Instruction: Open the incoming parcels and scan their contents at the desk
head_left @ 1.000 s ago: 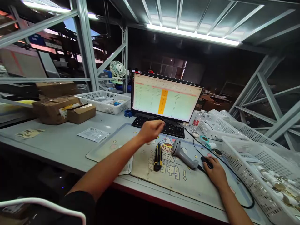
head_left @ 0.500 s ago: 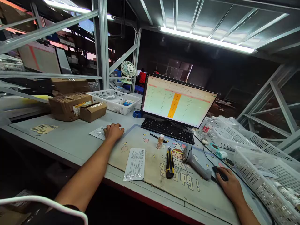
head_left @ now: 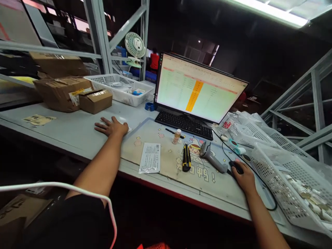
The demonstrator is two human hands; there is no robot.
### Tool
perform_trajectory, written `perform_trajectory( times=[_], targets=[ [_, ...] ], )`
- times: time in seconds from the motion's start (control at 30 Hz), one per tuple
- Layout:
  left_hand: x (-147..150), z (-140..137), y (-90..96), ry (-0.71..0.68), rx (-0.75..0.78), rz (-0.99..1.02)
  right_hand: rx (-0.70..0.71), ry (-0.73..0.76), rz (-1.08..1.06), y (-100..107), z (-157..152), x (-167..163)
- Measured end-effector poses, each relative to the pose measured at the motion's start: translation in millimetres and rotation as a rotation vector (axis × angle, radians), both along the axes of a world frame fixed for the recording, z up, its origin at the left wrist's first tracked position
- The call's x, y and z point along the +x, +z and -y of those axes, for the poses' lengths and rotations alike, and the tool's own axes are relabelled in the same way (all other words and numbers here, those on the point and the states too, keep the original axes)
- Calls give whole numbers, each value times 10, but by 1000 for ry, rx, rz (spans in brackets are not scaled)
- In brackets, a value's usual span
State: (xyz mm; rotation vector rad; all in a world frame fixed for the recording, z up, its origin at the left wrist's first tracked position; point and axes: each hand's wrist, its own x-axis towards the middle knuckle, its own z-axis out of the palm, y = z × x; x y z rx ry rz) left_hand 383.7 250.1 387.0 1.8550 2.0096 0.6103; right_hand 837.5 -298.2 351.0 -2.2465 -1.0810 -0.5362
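Note:
My left hand (head_left: 113,128) rests on the grey desk with its fingers spread. A white packet (head_left: 129,129) shows only in part beside and beneath it. My right hand (head_left: 244,178) is curled over a black computer mouse (head_left: 236,167) at the right of the desk mat. Between the hands, a white printed sachet (head_left: 150,158) lies on the mat. Farther right are a small capped bottle (head_left: 176,137), standing upright, a black and yellow utility knife (head_left: 186,158) and a grey barcode scanner (head_left: 213,159).
Behind the mat stand a black keyboard (head_left: 184,125) and a lit monitor (head_left: 199,88). Cardboard boxes (head_left: 95,101) and a white basket (head_left: 135,99) occupy the back left. Plastic baskets (head_left: 275,186) line the right side. A white cable (head_left: 64,185) crosses the lower left.
My left hand has spread its fingers and shifted left over the packet, covering more of it. My right hand stays on the mouse. The camera view has tilted down.

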Motion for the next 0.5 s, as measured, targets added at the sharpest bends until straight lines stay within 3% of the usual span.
perform_trajectory(
  times=[0.13,0.37,0.43,0.5],
  targets=[
    [27,25,34,-21,-60,-142,13,10,-39,135,-51,-141],
    [33,142,350,-65,-30,-288,12,-12,-67,249,-66,-239],
    [48,372,366,-198,86,-333,32,-11,-63,240,-60,-222],
    [79,781,291,-414,175,-351,54,-8,-60,238,-61,-217]
  ],
)
